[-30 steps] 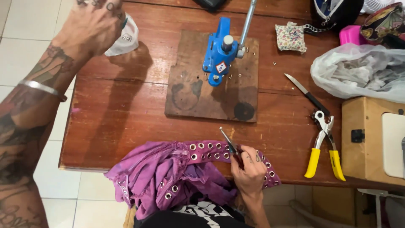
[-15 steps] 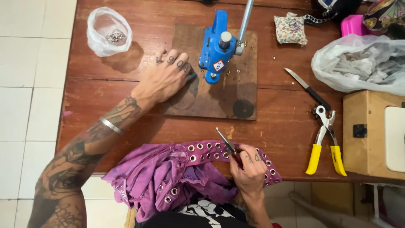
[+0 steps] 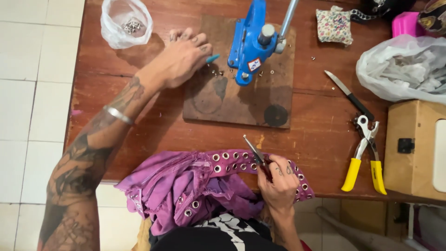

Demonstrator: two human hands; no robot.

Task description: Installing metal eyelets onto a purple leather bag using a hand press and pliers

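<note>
Beside the blue hand press, on its wooden base board, the left hand rests with fingers curled loosely over the small loose eyelets, pinching nothing visible. Half a second earlier it lay flatter and nearer the board's middle; it now sits closer to the press. Below the board, at the worktop edge, the right hand grips a dark pointed tool against the purple eyelet-studded fabric, unchanged. The fabric appears soft and limp; hold it flat near the eyelet row. Eyelets look tiny, light and easily scattered; pinch them singly.
</note>
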